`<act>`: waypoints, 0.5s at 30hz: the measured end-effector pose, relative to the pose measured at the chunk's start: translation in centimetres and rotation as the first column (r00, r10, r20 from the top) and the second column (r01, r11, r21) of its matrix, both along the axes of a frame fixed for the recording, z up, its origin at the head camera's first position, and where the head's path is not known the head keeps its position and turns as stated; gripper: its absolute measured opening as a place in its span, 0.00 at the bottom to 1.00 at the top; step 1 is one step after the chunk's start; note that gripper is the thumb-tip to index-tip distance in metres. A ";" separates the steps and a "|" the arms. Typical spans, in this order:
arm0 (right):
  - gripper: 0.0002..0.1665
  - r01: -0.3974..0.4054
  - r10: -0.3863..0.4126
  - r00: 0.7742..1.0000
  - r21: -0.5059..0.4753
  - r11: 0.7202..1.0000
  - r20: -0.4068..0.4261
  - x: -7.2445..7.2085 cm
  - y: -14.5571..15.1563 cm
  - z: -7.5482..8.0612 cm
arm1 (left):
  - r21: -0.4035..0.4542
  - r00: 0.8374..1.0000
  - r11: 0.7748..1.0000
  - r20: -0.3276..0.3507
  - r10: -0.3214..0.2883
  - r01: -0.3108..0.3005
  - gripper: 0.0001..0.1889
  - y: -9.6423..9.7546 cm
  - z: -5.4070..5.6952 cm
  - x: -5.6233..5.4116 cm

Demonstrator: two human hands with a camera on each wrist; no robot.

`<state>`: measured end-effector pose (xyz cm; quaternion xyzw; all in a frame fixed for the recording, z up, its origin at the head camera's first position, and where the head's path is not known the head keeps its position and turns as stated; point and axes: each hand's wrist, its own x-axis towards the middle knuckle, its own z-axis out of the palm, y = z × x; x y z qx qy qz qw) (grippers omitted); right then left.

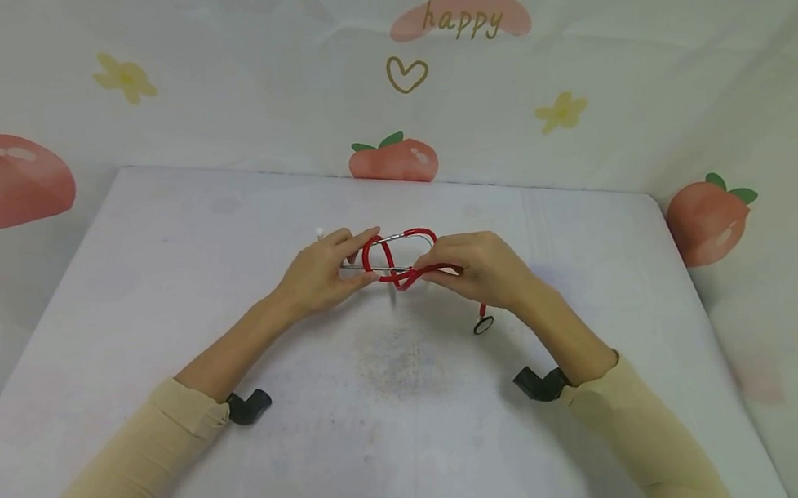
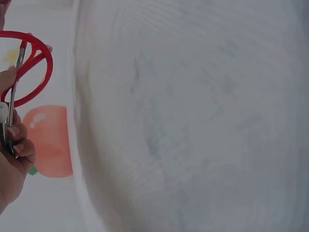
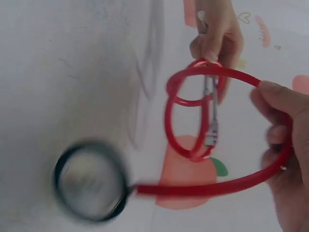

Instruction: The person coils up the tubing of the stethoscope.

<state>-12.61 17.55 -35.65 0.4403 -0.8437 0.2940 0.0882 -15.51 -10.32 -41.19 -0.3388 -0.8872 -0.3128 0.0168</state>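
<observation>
Watching a pale table [image 1: 393,455] with a stethoscope [image 1: 390,269] being held above it

I'm seeing a peach-printed backdrop [image 1: 239,78] rising beyond the far edge. Beige sleeves [image 1: 120,457] are reaching in from near left and near right. The left hand [image 1: 324,274] is gripping the stethoscope's metal tubes [image 1: 381,268]; the right hand [image 1: 478,267] is pinching its red tubing [image 3: 207,188]. That tubing is looping between them, midway across the table. Black angled pieces [image 1: 250,407] are sitting by the sleeve ends. The chest piece [image 1: 484,325] is dangling on the right hand's near side. A white ear tip [image 1: 320,232] is poking past the left hand.
</observation>
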 end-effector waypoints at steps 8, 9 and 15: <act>0.15 -0.011 -0.002 0.987 0.076 0.997 0.163 -0.3 0.3 1.1 | -0.013 0.999 0.999 0.010 -0.034 0.034 0.35 -0.1 -0.4 0.2; 0.15 -0.003 -0.009 0.986 0.073 0.997 0.167 -0.3 0.3 1.2 | -0.007 0.999 0.999 0.009 -0.041 0.041 0.35 -0.1 -0.5 0.2; 0.14 0.030 -0.034 0.991 0.030 0.999 0.131 -0.8 0.3 1.3 | 0.014 0.997 0.997 -0.003 -0.080 0.080 0.35 0.2 -0.5 0.6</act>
